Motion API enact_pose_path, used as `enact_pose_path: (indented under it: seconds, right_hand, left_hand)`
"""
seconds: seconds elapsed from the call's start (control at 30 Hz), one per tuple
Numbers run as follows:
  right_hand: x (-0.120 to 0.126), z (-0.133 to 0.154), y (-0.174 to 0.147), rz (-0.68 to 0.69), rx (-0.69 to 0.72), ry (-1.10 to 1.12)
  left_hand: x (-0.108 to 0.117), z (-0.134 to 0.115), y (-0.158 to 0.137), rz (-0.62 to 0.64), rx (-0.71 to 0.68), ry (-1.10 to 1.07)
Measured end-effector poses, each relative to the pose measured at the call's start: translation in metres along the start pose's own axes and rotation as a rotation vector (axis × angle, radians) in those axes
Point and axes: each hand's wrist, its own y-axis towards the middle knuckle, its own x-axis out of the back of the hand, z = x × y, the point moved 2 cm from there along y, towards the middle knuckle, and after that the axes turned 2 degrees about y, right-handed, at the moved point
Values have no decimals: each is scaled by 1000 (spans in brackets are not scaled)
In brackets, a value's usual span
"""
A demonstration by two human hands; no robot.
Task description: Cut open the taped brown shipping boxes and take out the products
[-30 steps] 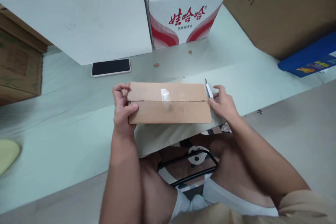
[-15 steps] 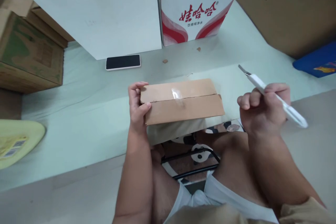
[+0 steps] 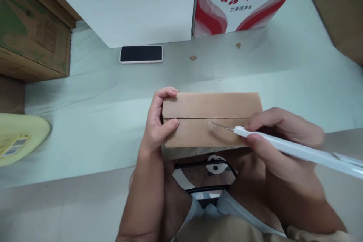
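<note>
A small brown cardboard box point(image 3: 198, 105) sits at the near edge of the table, its seam running lengthwise across the top. My left hand point(image 3: 159, 121) grips its left end, thumb on the top face and fingers round the far side. In my right hand point(image 3: 280, 140) is a white-handled utility knife point(image 3: 272, 142). Its thin blade points left and reaches a piece of clear tape point(image 3: 217, 128) on the near flap, just below the seam. Whether the blade touches the tape I cannot tell.
A phone point(image 3: 141, 53) lies beyond the box, before a white carton point(image 3: 127, 11) and a red-and-white carton point(image 3: 238, 7). Cardboard scraps point(image 3: 193, 58) are scattered nearby. Brown cartons point(image 3: 34, 34) stand at the left, a yellow bottle point(image 3: 22, 138) nearer. Another large carton point(image 3: 337, 7) is at the right.
My right hand has brought the knife from the right, blade up and away, over to the box's top. The view has shifted down and closer. My left hand keeps its hold.
</note>
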Motion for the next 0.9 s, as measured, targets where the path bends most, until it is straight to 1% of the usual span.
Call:
enact_pose_path:
  seconds: [0.07, 0.13, 0.2, 0.27, 0.5, 0.63, 0.7, 0.83, 0.9]
  right_hand:
    - [-2, 3, 4, 74, 21, -46]
    - [-4, 5, 9, 131, 71, -98]
    - [-6, 6, 12, 156, 137, -150]
    - [-8, 6, 14, 168, 175, -195]
    - [-12, 6, 13, 128, 155, -228]
    - [-11, 3, 15, 48, 147, -294]
    - [-11, 1, 15, 38, 148, -300]
    - [-9, 2, 8, 0, 151, -225]
    - [-4, 3, 2, -19, 116, -142]
  left_hand:
    - [-2, -1, -1, -15, 37, -26]
    - [-3, -1, -2, -36, 53, -51]
    - [-4, -1, -3, -54, 52, -60]
    - [-5, -1, -3, -71, 38, -47]
    - [-7, 0, -2, -125, 12, 25]
    - [-7, -1, -2, -109, 18, 13]
    - [-7, -2, -2, -103, 23, 13]
    - [-6, -1, -2, -108, 1, 37]
    - [-6, 1, -3, -119, -16, 31]
